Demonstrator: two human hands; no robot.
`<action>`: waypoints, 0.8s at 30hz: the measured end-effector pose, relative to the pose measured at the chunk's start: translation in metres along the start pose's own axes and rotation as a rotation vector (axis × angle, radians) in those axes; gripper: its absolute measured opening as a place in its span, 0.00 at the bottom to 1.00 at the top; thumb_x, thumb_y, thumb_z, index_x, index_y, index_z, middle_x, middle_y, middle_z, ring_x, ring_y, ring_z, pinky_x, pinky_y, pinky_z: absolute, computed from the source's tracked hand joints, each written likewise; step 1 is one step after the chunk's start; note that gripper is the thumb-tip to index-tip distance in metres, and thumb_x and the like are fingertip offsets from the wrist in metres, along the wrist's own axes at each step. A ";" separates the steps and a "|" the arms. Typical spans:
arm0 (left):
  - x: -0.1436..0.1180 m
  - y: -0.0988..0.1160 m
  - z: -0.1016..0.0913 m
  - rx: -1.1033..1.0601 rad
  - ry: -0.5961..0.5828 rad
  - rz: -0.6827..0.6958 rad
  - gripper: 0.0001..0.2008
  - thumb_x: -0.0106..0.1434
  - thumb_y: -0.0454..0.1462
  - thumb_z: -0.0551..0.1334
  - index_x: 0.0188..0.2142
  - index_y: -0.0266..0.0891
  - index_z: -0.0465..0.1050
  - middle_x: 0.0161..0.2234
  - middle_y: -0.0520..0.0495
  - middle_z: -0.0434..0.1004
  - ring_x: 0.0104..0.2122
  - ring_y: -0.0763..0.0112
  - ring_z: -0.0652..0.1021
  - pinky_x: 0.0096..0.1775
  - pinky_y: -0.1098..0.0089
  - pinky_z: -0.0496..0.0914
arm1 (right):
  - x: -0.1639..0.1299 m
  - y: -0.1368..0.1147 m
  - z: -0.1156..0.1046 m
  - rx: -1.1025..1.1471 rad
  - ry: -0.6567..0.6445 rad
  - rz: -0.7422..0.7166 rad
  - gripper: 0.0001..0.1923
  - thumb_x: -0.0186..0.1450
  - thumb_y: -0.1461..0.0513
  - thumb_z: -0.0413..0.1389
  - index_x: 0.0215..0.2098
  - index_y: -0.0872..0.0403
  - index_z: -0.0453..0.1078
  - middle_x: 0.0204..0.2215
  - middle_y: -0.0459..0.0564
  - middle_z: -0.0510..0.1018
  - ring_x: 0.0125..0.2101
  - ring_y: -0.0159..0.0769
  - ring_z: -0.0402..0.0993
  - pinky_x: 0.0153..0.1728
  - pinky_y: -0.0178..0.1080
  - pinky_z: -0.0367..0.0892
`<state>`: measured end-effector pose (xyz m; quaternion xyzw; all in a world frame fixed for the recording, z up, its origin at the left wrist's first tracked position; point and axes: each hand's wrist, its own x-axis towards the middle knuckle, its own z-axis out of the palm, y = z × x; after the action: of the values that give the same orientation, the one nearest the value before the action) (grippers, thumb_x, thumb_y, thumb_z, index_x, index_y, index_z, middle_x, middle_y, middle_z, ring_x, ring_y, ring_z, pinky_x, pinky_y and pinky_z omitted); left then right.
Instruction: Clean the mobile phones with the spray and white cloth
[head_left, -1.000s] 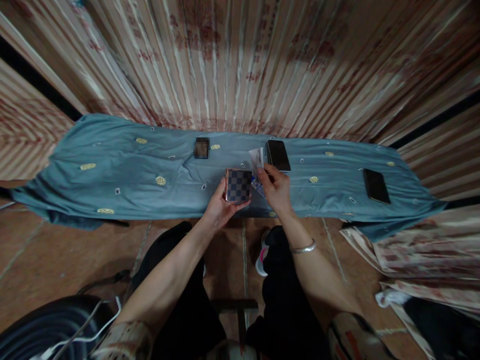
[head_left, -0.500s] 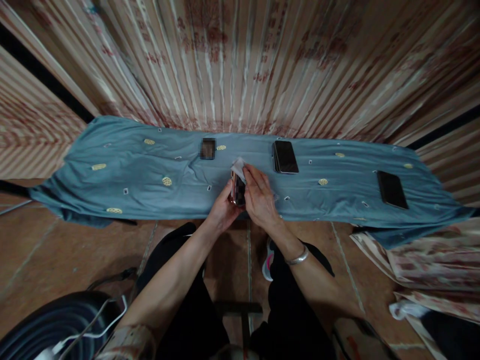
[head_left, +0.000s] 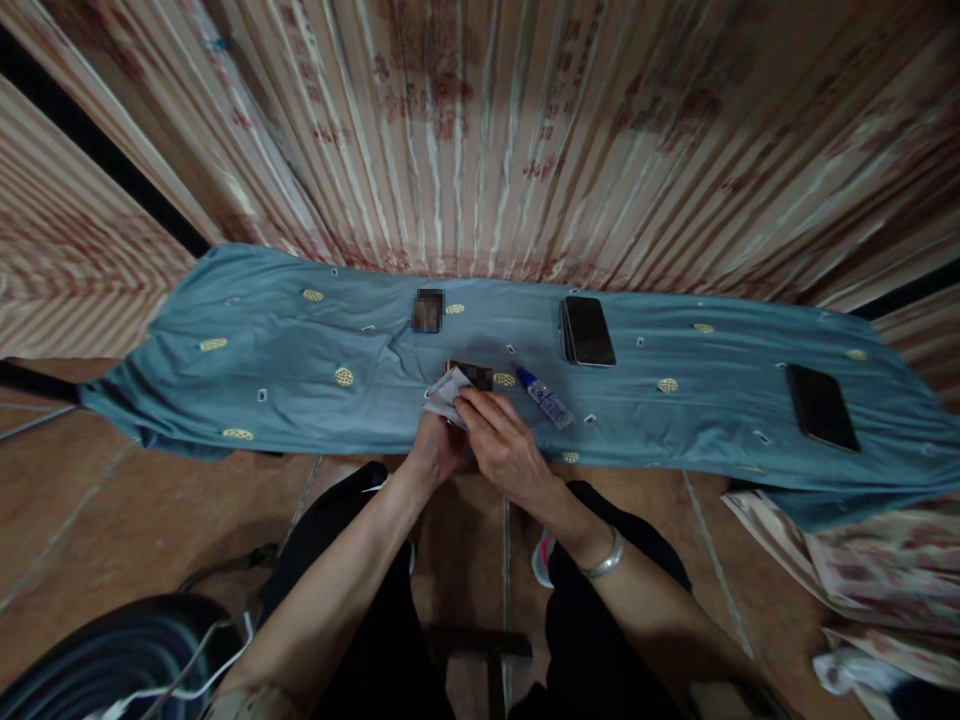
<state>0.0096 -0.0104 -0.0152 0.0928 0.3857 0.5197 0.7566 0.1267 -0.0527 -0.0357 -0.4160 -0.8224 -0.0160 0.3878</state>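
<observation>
My left hand [head_left: 437, 446] is closed around a phone [head_left: 477, 377] with a dark face and a coppery edge, near the front edge of the cloth-covered table. A crumpled white wipe [head_left: 444, 396] sits under the fingers of my right hand [head_left: 501, 440], which presses it against the phone's near end. The two hands partly hide both phone and wipe. Just right of my right hand lies a small clear bottle [head_left: 546, 397] with a blue cap, its cap pointing away from me to the left.
Dark phones lie stacked [head_left: 589, 331] behind the bottle, and a further dark phone [head_left: 823, 407] is at the far right. A small blurred-out square object [head_left: 428, 311] is at the back. Blue patterned fabric [head_left: 300, 340] covers the table; a curtain [head_left: 480, 140] hangs behind.
The phone has turned from upright to sideways, and the wipe has come nearer to me and left. My right hand has shifted down, so the blue-capped bottle now shows beside it.
</observation>
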 end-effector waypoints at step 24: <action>-0.019 0.000 0.000 0.071 -0.034 -0.081 0.20 0.77 0.46 0.51 0.52 0.38 0.75 0.44 0.42 0.85 0.49 0.59 0.82 0.52 0.57 0.77 | 0.014 0.038 0.013 -0.078 0.028 0.159 0.21 0.77 0.65 0.46 0.61 0.58 0.76 0.58 0.63 0.80 0.55 0.46 0.77 0.60 0.51 0.73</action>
<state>0.0065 -0.0263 -0.0061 0.1126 0.3943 0.4730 0.7798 0.1398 -0.0137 -0.0468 -0.4946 -0.7800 -0.0231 0.3827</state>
